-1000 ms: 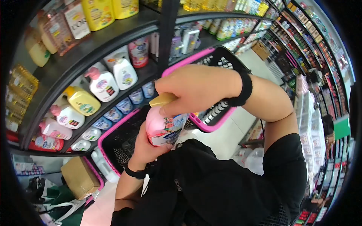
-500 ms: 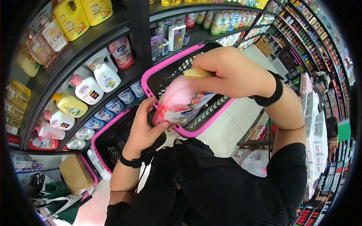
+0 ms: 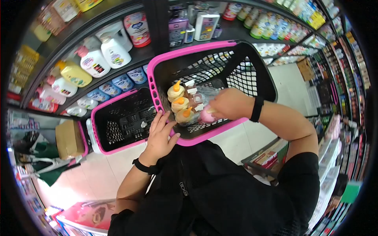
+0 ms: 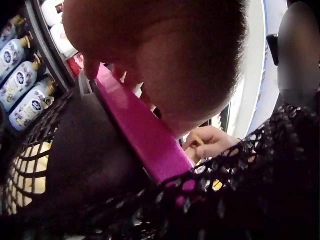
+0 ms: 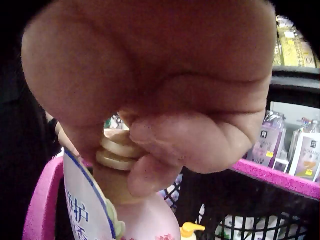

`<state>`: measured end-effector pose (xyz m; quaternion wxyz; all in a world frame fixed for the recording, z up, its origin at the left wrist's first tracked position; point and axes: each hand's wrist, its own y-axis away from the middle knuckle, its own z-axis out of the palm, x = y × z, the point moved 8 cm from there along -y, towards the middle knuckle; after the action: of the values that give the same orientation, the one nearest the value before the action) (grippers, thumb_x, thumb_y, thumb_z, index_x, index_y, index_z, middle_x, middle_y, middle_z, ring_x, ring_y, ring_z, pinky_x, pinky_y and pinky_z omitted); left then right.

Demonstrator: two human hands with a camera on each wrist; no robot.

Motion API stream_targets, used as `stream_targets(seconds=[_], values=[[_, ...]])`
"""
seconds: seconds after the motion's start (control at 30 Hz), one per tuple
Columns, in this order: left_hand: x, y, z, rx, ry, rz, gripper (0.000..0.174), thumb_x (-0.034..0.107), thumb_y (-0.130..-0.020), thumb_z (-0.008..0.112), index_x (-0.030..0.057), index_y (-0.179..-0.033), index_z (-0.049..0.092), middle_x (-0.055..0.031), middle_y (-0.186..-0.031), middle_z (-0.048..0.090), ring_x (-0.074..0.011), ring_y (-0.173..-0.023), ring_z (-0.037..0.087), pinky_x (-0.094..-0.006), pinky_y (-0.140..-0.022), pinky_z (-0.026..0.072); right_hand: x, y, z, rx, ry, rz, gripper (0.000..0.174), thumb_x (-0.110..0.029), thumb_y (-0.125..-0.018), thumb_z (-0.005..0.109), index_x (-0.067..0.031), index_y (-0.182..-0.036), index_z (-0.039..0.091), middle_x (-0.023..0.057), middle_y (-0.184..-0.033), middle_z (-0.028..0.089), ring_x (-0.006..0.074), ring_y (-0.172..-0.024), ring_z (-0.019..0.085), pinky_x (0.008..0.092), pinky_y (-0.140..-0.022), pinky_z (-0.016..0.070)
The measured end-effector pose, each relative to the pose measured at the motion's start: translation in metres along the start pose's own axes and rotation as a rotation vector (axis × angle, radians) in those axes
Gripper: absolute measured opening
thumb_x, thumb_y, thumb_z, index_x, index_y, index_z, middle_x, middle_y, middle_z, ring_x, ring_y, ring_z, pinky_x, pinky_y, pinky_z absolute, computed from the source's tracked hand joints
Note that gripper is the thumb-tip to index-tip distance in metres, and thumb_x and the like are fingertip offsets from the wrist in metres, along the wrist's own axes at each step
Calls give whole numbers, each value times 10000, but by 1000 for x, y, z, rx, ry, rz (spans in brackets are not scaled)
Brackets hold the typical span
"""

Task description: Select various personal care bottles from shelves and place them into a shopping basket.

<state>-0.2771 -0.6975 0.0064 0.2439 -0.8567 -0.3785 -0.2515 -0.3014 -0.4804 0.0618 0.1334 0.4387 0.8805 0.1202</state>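
My right hand point(image 3: 230, 104) grips a pink pump bottle point(image 3: 207, 115) by its cream-coloured neck, inside the front part of a black basket point(image 3: 252, 72) with a pink rim. In the right wrist view, thumb and fingers wrap the ridged pump collar point(image 5: 117, 152), above the bottle's pink shoulder and white label. Three cream bottles with orange pumps point(image 3: 180, 103) stand along the basket's left end, beside clear bottles with white tops point(image 3: 193, 90). My left hand point(image 3: 158, 135) rests on the basket's near-left corner, its fingers laid along the pink rim point(image 4: 140, 125).
A second black basket point(image 3: 130, 114) with a pink rim sits to the left. Shelves of pump bottles point(image 3: 114, 51) run along the far side. A cardboard box point(image 3: 70, 139) stands at far left, and a low display point(image 3: 267, 157) is at right.
My right hand has lowered the pink bottle from above the basket's near-left corner into it, moving right. My left hand has left the bottle's base and now rests on the rim.
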Motion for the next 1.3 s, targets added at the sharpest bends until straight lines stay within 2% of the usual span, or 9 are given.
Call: stream_targets(seconds=[0.2,0.37,0.67,0.7,0.73,0.77,1.03,1.13,1.3], values=[[-16,39,-13,123,109,-124,451,135,-801,761,34,-1223,639,-248,-1456,466,-433,-1377,417,-471,-1119,374,23,-18,69,-39,-62,-119,339,-386,-856,652,-48,-846,634,191,-733,665,414,-746,655,524,-703,512],[-77,100,4,225,366,-529,369,154,-866,707,-20,-1179,617,-219,-1272,608,-370,-1188,598,-414,-985,491,27,-40,91,-114,-48,-177,333,-384,-853,655,-51,-865,650,192,-769,682,409,-763,669,523,-717,526],[-245,403,179,-386,137,-1288,523,431,-893,657,-40,-1123,666,-271,-1136,683,-417,-1135,632,-461,-951,511,30,-69,141,-266,19,-159,349,-384,-849,652,-74,-1006,687,175,-870,717,385,-838,700,500,-756,556],[-280,472,229,-767,-90,-1222,558,473,-892,656,-49,-1088,674,-268,-1144,684,-411,-1134,634,-467,-933,517,33,-70,150,-276,17,-146,353,-383,-848,652,-80,-1027,686,173,-877,719,382,-846,702,498,-758,557],[-265,504,217,-497,-44,-1470,547,482,-893,651,-54,-993,699,-245,-1008,722,-381,-1018,685,-464,-865,535,37,-74,159,-284,17,-130,359,-383,-848,652,-87,-1048,685,170,-885,721,380,-853,704,496,-761,559],[-253,520,219,-590,169,-1499,517,460,-880,658,-54,-893,718,-207,-849,729,-340,-866,712,-449,-802,543,42,-77,170,-321,29,-86,368,-384,-851,649,-101,-1085,677,162,-899,725,373,-861,705,498,-760,558],[-213,482,192,-277,442,-1771,455,385,-940,601,-21,-745,665,-181,-697,671,-273,-533,647,-430,-577,521,39,-97,214,-415,11,-110,632,-394,-836,697,4,-1292,514,201,-988,718,372,-917,706,473,-799,571],[-237,423,180,-362,279,-1408,430,369,-917,595,-29,-793,698,-255,-849,715,-361,-846,707,-475,-804,535,43,-96,218,-421,-48,-55,641,-403,-824,721,-11,-1291,521,213,-1039,714,372,-954,702,469,-823,566],[-232,347,126,-179,184,-1362,527,391,-841,674,-35,-1150,691,-268,-1157,688,-394,-1169,628,-422,-1023,481,42,-93,212,-472,-70,-7,662,-462,-816,706,-114,-1354,539,167,-1110,717,346,-1007,694,464,-879,542]])
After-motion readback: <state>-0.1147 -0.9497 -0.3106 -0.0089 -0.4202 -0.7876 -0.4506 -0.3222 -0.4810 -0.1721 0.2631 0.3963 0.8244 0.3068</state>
